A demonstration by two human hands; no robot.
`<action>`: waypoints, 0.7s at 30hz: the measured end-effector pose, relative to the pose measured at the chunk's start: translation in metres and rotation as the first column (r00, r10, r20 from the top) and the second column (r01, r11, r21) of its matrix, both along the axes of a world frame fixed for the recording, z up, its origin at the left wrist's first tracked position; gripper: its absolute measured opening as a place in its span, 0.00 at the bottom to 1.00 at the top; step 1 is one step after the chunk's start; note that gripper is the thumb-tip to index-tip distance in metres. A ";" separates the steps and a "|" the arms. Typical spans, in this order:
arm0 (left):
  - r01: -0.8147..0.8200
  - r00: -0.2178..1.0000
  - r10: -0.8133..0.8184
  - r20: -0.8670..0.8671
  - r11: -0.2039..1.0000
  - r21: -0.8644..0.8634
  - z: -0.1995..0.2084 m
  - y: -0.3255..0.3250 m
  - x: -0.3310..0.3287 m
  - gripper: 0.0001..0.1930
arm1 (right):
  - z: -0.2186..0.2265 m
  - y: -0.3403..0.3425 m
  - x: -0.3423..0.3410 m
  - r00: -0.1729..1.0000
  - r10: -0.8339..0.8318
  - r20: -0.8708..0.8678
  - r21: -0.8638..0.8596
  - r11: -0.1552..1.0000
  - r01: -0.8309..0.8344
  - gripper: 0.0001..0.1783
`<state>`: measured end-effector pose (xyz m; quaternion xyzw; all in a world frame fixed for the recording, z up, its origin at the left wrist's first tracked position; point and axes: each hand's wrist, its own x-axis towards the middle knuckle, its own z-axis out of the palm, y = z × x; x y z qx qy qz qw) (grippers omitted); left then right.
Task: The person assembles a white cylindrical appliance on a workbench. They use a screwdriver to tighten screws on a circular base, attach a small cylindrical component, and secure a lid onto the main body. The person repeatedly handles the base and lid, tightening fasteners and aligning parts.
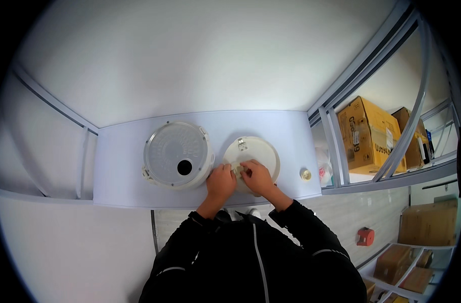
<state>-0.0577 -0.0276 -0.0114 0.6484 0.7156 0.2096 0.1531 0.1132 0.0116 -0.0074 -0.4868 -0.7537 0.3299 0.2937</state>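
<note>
White worktop (119, 166) against a pale wall, cardboard box (359, 139) on the shelving off to the right; lidded round tub (170, 146) on the worktop just left of the hands, small yellowish round piece (305, 174) well apart to their right. Left hand (222, 182) and right hand (259, 179) both have fingers curled in, pinching a small pale part (237, 168) between their fingertips, right of the left hand and left of the right, above the near-left area of the round white disc (263, 151); whether part touches disc, can't tell.
</note>
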 end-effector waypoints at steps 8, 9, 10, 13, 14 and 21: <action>0.062 0.997 -0.064 0.040 0.997 0.050 0.010 -0.005 -0.001 0.20 | -0.006 0.003 -0.003 0.990 -0.135 -0.041 -0.060 0.989 0.132 0.11; 0.057 0.997 -0.059 0.054 0.998 0.040 0.009 -0.006 -0.001 0.20 | -0.006 0.004 -0.003 0.990 -0.137 -0.035 -0.058 0.989 0.135 0.11; 0.061 0.996 -0.064 0.059 0.997 0.054 0.007 -0.006 -0.001 0.19 | -0.007 0.004 -0.003 0.990 -0.138 -0.042 -0.062 0.989 0.135 0.11; 0.066 0.995 -0.073 0.073 0.994 0.090 0.003 -0.006 -0.003 0.15 | -0.005 0.004 -0.003 0.989 -0.140 -0.054 -0.066 0.988 0.136 0.11; 0.064 0.994 -0.072 0.079 0.993 0.097 0.003 -0.006 -0.004 0.14 | -0.004 0.004 -0.002 0.989 -0.141 -0.051 -0.064 0.988 0.137 0.10; 0.040 0.993 -0.054 0.103 0.990 0.134 0.000 -0.006 -0.003 0.10 | -0.002 0.008 0.000 0.990 -0.139 -0.022 -0.056 0.989 0.138 0.07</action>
